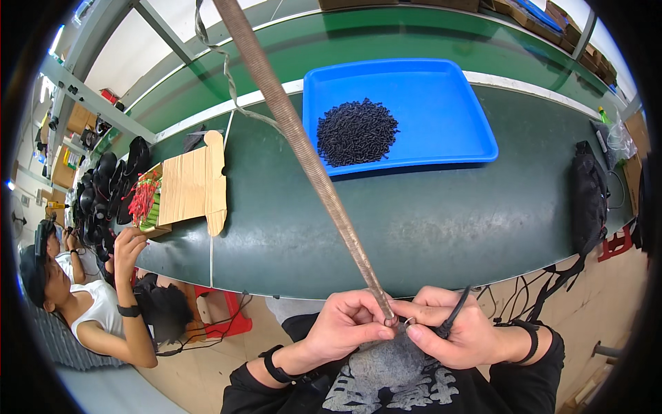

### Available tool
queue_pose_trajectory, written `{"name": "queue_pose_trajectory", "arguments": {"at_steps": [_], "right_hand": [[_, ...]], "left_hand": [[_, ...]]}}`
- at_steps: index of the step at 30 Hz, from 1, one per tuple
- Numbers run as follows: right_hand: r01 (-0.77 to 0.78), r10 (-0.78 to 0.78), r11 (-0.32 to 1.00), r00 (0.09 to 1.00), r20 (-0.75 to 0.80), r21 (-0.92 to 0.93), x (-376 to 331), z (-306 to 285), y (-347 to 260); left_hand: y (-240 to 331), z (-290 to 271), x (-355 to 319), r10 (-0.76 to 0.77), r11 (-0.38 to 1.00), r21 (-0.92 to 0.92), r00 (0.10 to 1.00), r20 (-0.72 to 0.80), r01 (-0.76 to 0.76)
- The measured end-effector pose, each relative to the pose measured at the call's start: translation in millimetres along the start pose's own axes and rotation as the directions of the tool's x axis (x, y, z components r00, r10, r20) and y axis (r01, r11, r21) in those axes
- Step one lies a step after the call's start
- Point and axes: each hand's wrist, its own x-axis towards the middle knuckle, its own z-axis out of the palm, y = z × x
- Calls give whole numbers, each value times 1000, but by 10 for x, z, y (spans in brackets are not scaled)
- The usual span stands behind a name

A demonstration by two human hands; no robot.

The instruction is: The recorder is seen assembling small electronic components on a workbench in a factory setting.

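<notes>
Ribbed rod (303,148), top beyond view

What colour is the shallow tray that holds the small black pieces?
The shallow tray is bright blue, best seen in the head view.

Above the left hand (348,324), the long ribbed rod (296,131) runs out of view past the top edge, and this hand's fingers hide part of its near end. Just beside that end, at the right hand (455,331), a pale curved bit (409,321) is too small to identify, while the fingers cover the lower part of a dark tapered piece (457,312). Farther off, beyond both hands, the rod covers the near-left corner of the blue tray (441,114), whose black pieces (355,131) are too small to make out singly. Well right of the right hand, the dark rim cuts off the brown carton (632,181).
</notes>
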Motion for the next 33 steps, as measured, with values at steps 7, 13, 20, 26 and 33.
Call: {"name": "queue_pose_trajectory", "arguments": {"at_steps": [7, 13, 20, 26, 33], "right_hand": [[-55, 55, 998, 998, 12, -22, 27, -1, -24], [-77, 78, 995, 997, 15, -62, 57, 12, -40], [-80, 81, 992, 997, 9, -94, 58, 6, -48], [-59, 54, 996, 996, -69, -64, 40, 12, 8], [-82, 80, 996, 994, -69, -30, 69, 8, -5]], "left_hand": [[32, -3, -1, 93, 949, 304, 996, -14, -85], [39, 35, -24, 66, 970, 235, 998, -12, -61], [63, 52, -32, 63, 956, 289, 998, -15, -56], [86, 55, -50, 23, 974, 227, 1000, 6, -24], [114, 23, -33, 9, 980, 200, 999, 49, -18]]}}
